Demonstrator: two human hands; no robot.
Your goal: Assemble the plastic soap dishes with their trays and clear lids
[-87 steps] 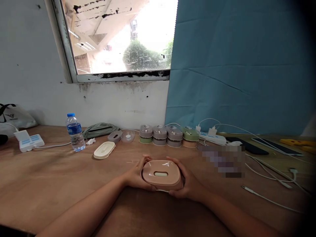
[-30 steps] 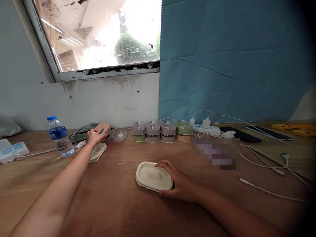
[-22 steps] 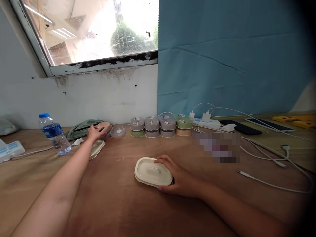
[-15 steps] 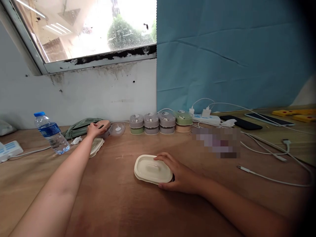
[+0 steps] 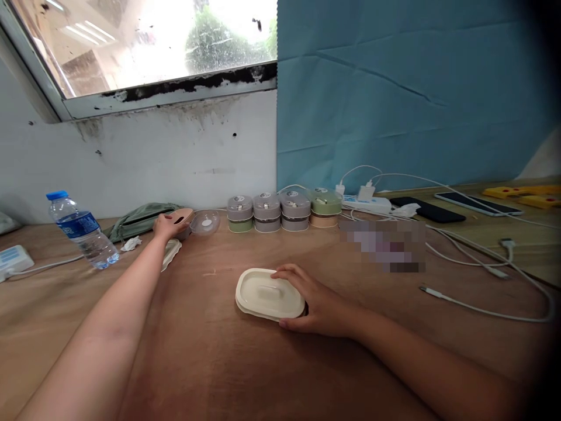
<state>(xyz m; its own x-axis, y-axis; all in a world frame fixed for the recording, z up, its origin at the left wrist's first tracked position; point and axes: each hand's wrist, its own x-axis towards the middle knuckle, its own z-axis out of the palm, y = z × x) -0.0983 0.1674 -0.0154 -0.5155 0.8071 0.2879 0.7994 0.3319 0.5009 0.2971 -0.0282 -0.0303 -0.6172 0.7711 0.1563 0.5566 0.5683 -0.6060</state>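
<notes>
My right hand point(image 5: 302, 298) is wrapped round the right end of a cream oval lunch box lid point(image 5: 263, 292), thumb on the near edge and fingers on the far edge. Whether a box lies under that lid is hard to see. Stretched to the back left, my left hand point(image 5: 165, 227) has its fingers closed on a pink oval lid point(image 5: 182, 216) with a dark slot in it. Something grey shows beneath the pink lid. A second cream lid point(image 5: 172, 251) lies partly behind my left wrist, and a clear round lid point(image 5: 205, 222) is just to the right.
Several two-tier lunch boxes point(image 5: 267, 211) stand in a row by the wall. At left are a water bottle point(image 5: 83, 231), a green pouch point(image 5: 140, 219), a crumpled tissue point(image 5: 131, 243) and a power strip point(image 5: 15, 260). White cables point(image 5: 482, 313) and a black phone point(image 5: 427, 209) lie at right.
The view has shifted slightly, so the whole scene sits a little higher in the picture. Both hands keep their holds, and the lids appear to stay in place.
</notes>
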